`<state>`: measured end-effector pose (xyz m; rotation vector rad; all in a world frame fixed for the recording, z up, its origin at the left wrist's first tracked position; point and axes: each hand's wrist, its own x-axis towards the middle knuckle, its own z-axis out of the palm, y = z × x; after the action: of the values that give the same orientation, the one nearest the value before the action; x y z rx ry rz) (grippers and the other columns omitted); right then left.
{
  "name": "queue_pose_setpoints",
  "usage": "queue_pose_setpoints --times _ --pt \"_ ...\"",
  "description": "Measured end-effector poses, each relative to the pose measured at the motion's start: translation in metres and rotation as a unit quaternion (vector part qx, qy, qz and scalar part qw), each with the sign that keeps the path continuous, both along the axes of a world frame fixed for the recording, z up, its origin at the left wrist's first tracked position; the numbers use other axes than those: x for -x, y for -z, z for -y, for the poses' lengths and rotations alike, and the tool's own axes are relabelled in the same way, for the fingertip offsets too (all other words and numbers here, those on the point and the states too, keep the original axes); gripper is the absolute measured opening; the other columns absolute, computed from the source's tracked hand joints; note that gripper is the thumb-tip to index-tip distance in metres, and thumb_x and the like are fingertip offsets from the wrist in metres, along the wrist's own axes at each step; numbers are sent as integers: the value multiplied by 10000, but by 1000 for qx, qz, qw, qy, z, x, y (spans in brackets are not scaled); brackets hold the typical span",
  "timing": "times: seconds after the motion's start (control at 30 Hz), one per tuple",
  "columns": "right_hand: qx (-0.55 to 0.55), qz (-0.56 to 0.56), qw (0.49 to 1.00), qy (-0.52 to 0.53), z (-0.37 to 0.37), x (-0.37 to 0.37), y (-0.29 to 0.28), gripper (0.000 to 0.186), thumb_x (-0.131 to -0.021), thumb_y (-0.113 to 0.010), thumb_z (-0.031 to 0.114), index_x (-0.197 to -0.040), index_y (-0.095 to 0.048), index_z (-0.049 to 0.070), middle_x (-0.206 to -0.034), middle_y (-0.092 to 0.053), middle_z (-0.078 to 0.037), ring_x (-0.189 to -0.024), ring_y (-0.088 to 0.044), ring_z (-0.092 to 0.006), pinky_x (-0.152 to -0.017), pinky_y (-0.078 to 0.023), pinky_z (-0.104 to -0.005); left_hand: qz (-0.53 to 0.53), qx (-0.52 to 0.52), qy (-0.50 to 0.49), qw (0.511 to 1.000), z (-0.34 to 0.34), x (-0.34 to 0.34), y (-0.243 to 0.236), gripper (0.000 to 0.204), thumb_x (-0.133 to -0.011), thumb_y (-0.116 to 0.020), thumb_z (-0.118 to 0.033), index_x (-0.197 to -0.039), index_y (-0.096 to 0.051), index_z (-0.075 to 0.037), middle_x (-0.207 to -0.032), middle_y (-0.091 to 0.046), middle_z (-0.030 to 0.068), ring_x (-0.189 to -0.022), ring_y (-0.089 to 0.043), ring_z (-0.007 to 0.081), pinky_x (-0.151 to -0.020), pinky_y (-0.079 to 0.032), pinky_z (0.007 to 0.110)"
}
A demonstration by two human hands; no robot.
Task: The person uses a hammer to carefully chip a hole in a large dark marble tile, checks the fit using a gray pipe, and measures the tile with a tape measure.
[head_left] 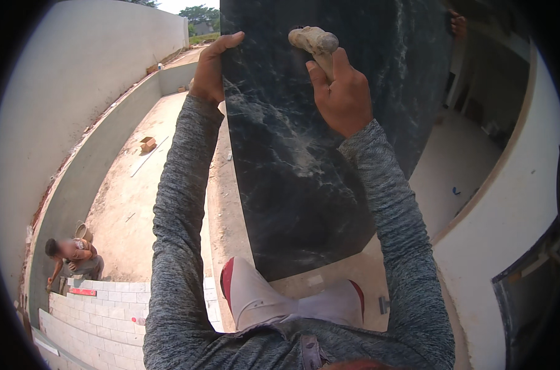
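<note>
A large dark marble-patterned slab [292, 154] stands on edge in front of me. My left hand [211, 71] is closed on its left edge, with the thumb on the front face and the fingers hidden behind. In my right hand [344, 92] is a mallet [315, 41] with a worn, pale, dirty head, held by its short visible handle. The mallet head is in front of the slab's upper part; I cannot tell whether it touches. Another person's fingers [457, 24] show at the slab's far right edge.
Down at the left, a co-worker [76, 256] crouches beside pale paving blocks [101, 320] and a red level [83, 291]. A bucket [83, 232] and a cardboard box [147, 144] stand on the sandy ground. A low grey wall [88, 185] runs along the left; a white wall [508, 203] curves at the right.
</note>
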<state>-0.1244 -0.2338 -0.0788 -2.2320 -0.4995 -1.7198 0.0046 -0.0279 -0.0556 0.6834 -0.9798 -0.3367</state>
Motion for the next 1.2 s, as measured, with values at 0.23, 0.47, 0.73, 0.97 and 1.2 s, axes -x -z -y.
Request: queue_pose_setpoints --times 0.23,0.47,0.73,0.97,1.2 --pt "1 20 1000 -1 -5 2 0 221 -927 -623 220 -965 -494 44 -744 -651 -144 -643 -691 -319 -540 -577 -412 10 0 -6 1000 -1 -1 0 260 -880 -665 -200 -1046 -667 0 -980 -723 122 -852 -720 242 -757 -608 356" --pt "0 36 999 4 -5 -2 1 217 -928 -615 226 -980 -502 47 -747 -654 -126 -634 -686 -302 -559 -569 -407 9 0 -21 1000 0 -1 0 289 -871 -673 -207 -1064 -660 7 -997 -720 130 -852 -720 252 -760 -608 364" --pt "2 48 999 -12 -1 -4 0 213 -927 -615 220 -972 -493 52 -731 -649 -130 -634 -688 -304 -554 -568 -401 19 -3 -23 1000 -1 -3 1 300 -871 -676 -216 -1070 -658 8 -991 -719 131 -857 -719 256 -766 -606 368" --pt "5 34 999 -3 3 -7 0 214 -922 -621 209 -960 -489 45 -706 -640 -134 -609 -681 -307 -520 -556 -394 -1 -2 -37 999 1 0 1 295 -868 -680 -212 -1068 -658 4 -982 -720 122 -859 -719 255 -778 -602 371" --pt "-8 21 1000 -4 -2 -9 -3 227 -916 -631 196 -953 -485 25 -671 -622 -143 -570 -669 -311 -465 -536 -387 8 -7 -52 999 -3 3 0 293 -867 -682 -211 -1066 -658 3 -986 -718 125 -869 -716 254 -782 -601 372"
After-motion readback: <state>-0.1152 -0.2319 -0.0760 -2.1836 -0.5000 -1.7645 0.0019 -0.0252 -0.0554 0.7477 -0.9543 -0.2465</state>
